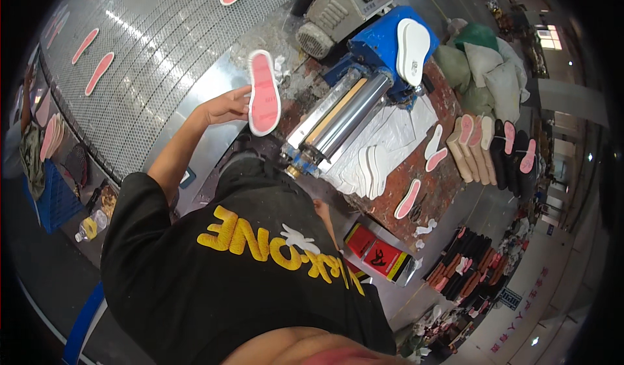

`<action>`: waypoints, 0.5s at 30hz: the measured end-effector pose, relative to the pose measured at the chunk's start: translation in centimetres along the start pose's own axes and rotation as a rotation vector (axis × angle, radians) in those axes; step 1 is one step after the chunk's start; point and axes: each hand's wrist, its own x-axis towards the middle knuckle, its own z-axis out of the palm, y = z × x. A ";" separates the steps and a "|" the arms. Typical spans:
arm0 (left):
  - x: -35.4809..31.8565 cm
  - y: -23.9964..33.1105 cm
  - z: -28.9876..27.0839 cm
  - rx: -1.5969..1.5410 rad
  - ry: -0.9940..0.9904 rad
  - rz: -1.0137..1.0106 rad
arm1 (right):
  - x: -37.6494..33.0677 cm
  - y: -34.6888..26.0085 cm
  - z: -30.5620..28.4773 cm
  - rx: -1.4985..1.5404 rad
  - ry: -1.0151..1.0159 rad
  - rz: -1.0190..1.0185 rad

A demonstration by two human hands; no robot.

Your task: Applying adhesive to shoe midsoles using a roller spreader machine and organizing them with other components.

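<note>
My black shirt (247, 274) fills the lower frame, nearest of all, and my left arm runs up from it to my left hand (224, 107). My fingers (239, 93) are closed along the near long edge of a sole (264, 92), thumb side underneath as far as I can tell, so the hold is a pinch on the rim and not a full wrap. The sole hangs in the air above the metal edge of the mesh belt (162, 46), pink face toward me with a white rim round it.

I judge it light and rubbery: it should flex if held by one end, so the mid-edge, where I have it, keeps it flat. The pink face may be coated, so I would keep to the white rim and off the pink.

My right hand (321, 208) barely shows beside my body, low by the desk (448, 176); I cannot tell whether it is open or holding anything.

Just right of the sole stands the roller machine (338, 115) with a white sole (412, 50) leaning on its blue housing. More pink soles (99, 72) lie apart on the belt, and a stack of shoe parts (494, 150) stands at the desk's far end.
</note>
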 end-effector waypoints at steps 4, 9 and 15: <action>0.2 -2.3 0.5 -0.274 0.091 0.308 | -0.5 -4.3 -0.6 -0.007 -0.029 0.111; -0.3 -3.4 0.1 -0.431 0.261 0.569 | -0.8 -6.5 -0.8 -0.038 -0.067 0.191; -1.0 -4.9 -5.3 -0.672 0.444 0.726 | -0.4 -4.6 -2.3 -0.016 -0.204 -0.014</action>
